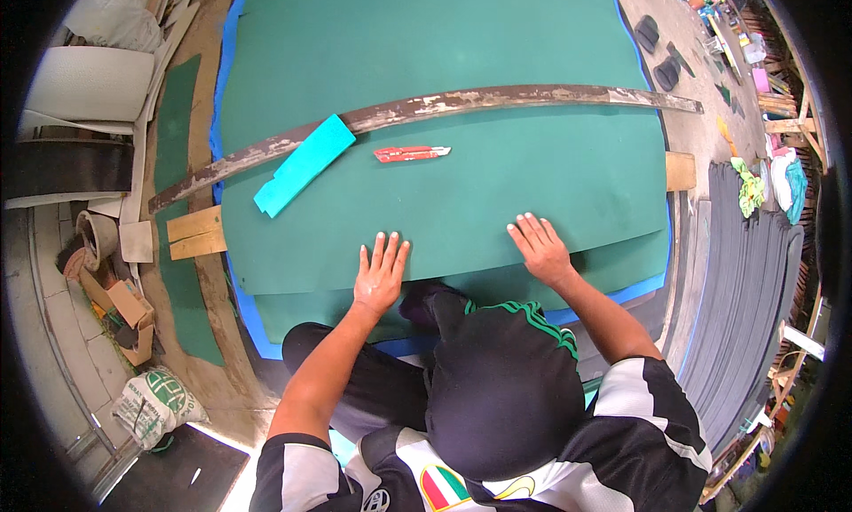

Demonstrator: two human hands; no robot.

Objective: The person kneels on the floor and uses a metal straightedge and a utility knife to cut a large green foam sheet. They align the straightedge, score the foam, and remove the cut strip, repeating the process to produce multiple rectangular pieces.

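Note:
A large green sheet lies before me over another green sheet, with a blue layer showing at the edges. My left hand rests flat near the sheet's front edge, fingers stretched out and holding nothing. Farther right, my right hand also lies flat on it, fingers extended. Beyond my hands is a red utility knife with its blade tip to the right. Left of the knife, a turquoise strip-like piece lies aslant, touching a long worn wooden bar that crosses the sheet.
Wooden pieces stick out at the left and right of the sheets. A stack of dark grey sheets stands at the right. To the left are a cardboard box, a white sack and a white roll.

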